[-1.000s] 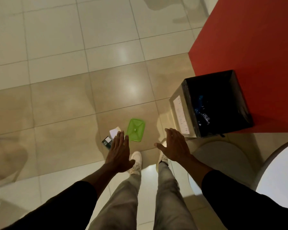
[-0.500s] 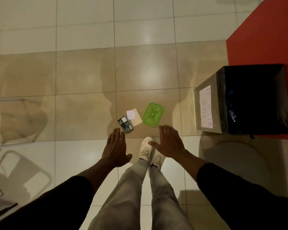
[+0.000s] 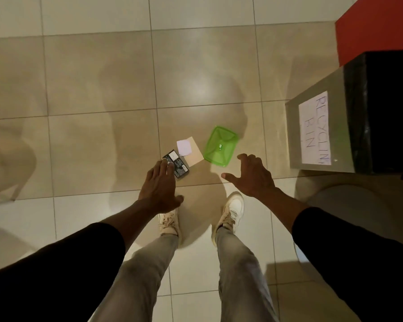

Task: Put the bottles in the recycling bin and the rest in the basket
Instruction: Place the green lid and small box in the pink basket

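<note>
You stand on a glossy tiled floor (image 3: 98,94), beige and cream, looking down past your grey trouser legs and pale sneakers. At your right, against a red panel (image 3: 379,26), stands the recycling bin (image 3: 321,133): a grey box lined with a black bag, a handwritten paper sign on its near face. No bottle can be made out inside it from here.

Your right hand (image 3: 254,175) reaches forward, fingers spread and empty, thumb out to the left, hovering near the corner of the green plastic container (image 3: 220,146). That container lies on the floor between you and the bin, well apart from the bin's base.

Your left hand (image 3: 158,187) is stretched out flat, fingers loosely apart and clamped on nothing; its fingertips overlap the edge of the small black box (image 3: 178,165). You cannot tell whether they touch it. Just beside the box lies a tan card (image 3: 194,153) with a white square of paper (image 3: 183,147) resting on its upper corner.
</note>
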A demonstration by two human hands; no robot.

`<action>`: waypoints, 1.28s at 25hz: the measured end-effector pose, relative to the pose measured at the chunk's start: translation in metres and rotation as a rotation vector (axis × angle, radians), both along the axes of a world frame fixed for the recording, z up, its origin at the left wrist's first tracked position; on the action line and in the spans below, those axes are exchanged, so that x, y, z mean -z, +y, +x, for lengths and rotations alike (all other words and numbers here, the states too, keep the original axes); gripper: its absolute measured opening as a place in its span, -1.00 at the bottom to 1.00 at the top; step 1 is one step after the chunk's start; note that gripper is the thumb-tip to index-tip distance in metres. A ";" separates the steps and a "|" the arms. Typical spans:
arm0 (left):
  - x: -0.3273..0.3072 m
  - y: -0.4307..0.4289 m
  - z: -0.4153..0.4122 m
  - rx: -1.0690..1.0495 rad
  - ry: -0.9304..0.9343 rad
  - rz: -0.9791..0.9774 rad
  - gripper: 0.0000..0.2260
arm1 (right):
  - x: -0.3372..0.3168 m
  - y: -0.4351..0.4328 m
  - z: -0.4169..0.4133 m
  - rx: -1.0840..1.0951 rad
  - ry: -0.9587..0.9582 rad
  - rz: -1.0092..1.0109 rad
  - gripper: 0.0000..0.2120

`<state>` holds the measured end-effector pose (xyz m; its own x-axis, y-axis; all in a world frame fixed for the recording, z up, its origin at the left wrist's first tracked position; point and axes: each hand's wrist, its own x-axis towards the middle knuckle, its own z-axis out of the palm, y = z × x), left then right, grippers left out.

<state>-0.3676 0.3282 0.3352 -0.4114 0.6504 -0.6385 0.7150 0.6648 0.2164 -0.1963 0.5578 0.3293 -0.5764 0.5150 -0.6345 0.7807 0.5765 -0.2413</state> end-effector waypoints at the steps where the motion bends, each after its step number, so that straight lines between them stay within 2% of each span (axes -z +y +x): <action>1: 0.021 -0.004 -0.009 0.011 0.011 0.008 0.02 | 0.022 -0.008 -0.006 0.030 0.000 -0.009 -0.15; 5: 0.118 -0.006 -0.033 0.033 0.022 0.009 0.06 | 0.117 -0.021 -0.026 0.181 -0.023 -0.034 -0.20; 8: 0.213 0.007 -0.041 -0.013 0.011 -0.066 0.20 | 0.212 -0.008 -0.037 0.238 -0.056 -0.026 -0.19; 11: 0.304 0.019 -0.040 -0.071 -0.012 -0.134 0.37 | 0.301 0.016 -0.046 0.413 -0.085 -0.010 -0.08; 14: 0.376 0.024 -0.040 -0.142 -0.024 -0.191 0.55 | 0.367 0.035 -0.056 0.677 -0.099 0.019 0.10; 16: 0.408 0.025 -0.040 -0.176 -0.015 -0.189 0.60 | 0.398 0.039 -0.063 0.772 -0.105 0.053 0.15; 18: 0.425 0.022 -0.039 -0.197 0.035 -0.142 0.56 | 0.418 0.036 -0.070 0.820 -0.122 0.080 0.16; 22: 0.435 0.008 -0.040 -0.226 0.136 -0.008 0.36 | 0.439 0.033 -0.080 0.915 -0.133 0.107 0.17; 25: 0.437 -0.004 -0.041 -0.248 0.158 0.006 0.33 | 0.447 0.036 -0.078 1.039 -0.083 0.071 0.25; 27: 0.433 -0.009 -0.038 -0.249 0.158 0.012 0.31 | 0.451 0.037 -0.072 1.094 -0.019 0.025 0.23; 29: 0.418 -0.012 -0.033 -0.239 0.155 0.021 0.31 | 0.446 0.034 -0.063 1.140 0.071 -0.040 0.06; 32: 0.376 -0.011 -0.029 -0.198 0.109 0.018 0.38 | 0.411 0.026 -0.046 1.183 0.232 -0.067 -0.37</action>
<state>-0.3965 0.3176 -0.0407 -0.5982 0.5609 -0.5723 0.5906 0.7913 0.1581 -0.2421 0.5836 -0.0818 0.1254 0.7712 -0.6241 0.7511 -0.4848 -0.4482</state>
